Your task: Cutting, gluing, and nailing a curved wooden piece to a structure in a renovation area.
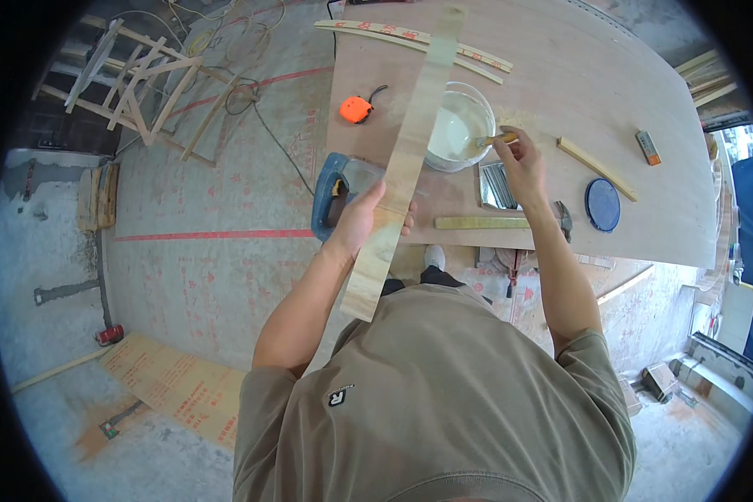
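My left hand (358, 219) is closed around a long, flat pale wooden strip (412, 146), which slants up across the table from near my shirt. In my right hand (523, 167) is a brush (500, 139) with a wooden handle, its head at the right rim of a clear round tub (452, 165) of white, glue-like liquid. The strip passes in front of the tub's left side. Beside my left hand lies a blue-framed tool (320, 201), partly hidden. Close below my right hand sits an open box of metal fastener strips (498, 186).
On the brown worktable (552, 100) lie an orange tape measure (356, 109), thin wood strips (410, 35), a short batten (481, 223), another batten (598, 170), a hammer (565, 220), a blue lid (602, 205) and a small box (647, 147). A wooden frame (138, 79) stands at far left.
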A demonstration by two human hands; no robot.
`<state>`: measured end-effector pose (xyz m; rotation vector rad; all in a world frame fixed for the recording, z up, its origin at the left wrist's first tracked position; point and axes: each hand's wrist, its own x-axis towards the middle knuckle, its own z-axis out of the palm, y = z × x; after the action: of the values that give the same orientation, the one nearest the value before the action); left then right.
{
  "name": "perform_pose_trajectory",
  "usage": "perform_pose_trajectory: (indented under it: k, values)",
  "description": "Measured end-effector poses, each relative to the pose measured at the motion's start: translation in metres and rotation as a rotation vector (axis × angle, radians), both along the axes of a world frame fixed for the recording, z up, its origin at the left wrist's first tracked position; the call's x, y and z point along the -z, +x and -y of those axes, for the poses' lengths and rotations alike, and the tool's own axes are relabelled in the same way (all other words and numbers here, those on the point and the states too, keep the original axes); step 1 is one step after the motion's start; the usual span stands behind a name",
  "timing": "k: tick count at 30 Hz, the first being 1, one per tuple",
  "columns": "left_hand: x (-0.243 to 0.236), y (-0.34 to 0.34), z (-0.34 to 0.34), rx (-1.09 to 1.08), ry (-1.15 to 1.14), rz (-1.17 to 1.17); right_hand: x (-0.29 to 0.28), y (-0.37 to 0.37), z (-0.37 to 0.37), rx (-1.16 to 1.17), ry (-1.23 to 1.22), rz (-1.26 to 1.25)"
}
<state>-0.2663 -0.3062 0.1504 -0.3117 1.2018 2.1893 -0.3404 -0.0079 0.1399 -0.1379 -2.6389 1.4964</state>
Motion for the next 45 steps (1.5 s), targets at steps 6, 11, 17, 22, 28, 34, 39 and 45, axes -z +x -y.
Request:
perform_pose_trajectory:
  k: [6,11,17,22,28,34,39,45]
  values:
    - [0.027,0.009,0.01,0.084,0.099,0.068,-0.038,-0.008,0.022,-0.051,0.263,-0.25]
    - [0.028,0.016,0.009,0.132,0.032,0.109,-0.025,-0.022,0.016,-0.173,0.293,-0.317]
    - [0.01,0.043,0.026,0.189,0.179,0.137,-0.015,-0.031,-0.012,0.2,-0.129,-0.024]
    - [0.025,0.064,0.037,0.139,0.078,0.23,0.033,-0.019,-0.041,0.27,-0.962,0.117]
    - [0.011,0.074,0.051,0.121,-0.051,0.255,0.044,0.003,-0.042,0.083,-1.447,0.218]
    - [0.009,0.082,0.059,0.115,-0.144,0.283,0.022,-0.026,-0.028,0.016,-1.142,0.056]
    - [-0.001,0.081,0.053,0.096,-0.172,0.308,0.031,-0.099,-0.037,-0.007,-0.715,-0.107]
    - [-0.01,0.081,0.053,0.072,-0.212,0.33,0.003,-0.107,-0.024,0.005,-0.285,-0.222]
